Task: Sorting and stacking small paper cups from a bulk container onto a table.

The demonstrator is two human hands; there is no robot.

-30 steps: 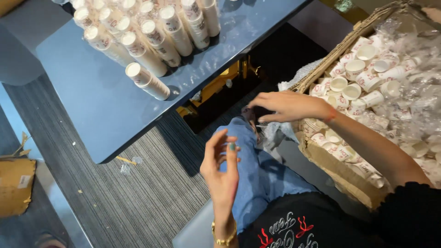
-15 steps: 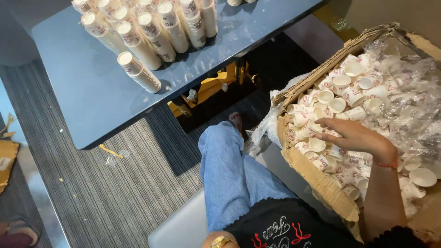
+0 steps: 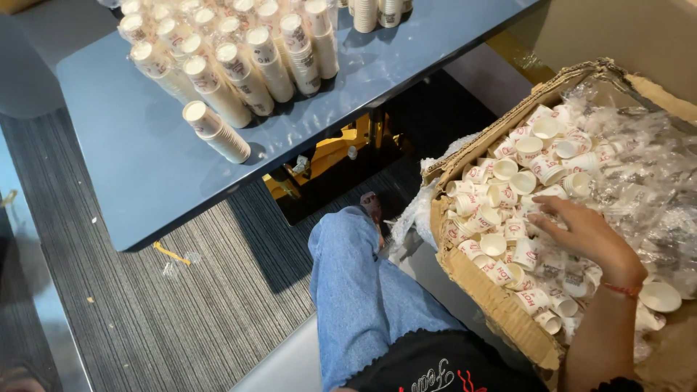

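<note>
The right hand (image 3: 581,236) lies palm down with fingers spread over the loose paper cups (image 3: 501,218) heaped in the cardboard box (image 3: 501,305), touching several, gripping none clearly. Left of the box, the blue bench (image 3: 145,160) carries roughly fifteen nested cup stacks (image 3: 239,65), tidily grouped; one stack (image 3: 216,132) sits apart. The left hand is out of view.

Open brown cardboard box (image 3: 485,294) at right, torn rim, lined with clear plastic wrap (image 3: 639,174), filled with small white red-printed paper cups (image 3: 508,170)
</note>
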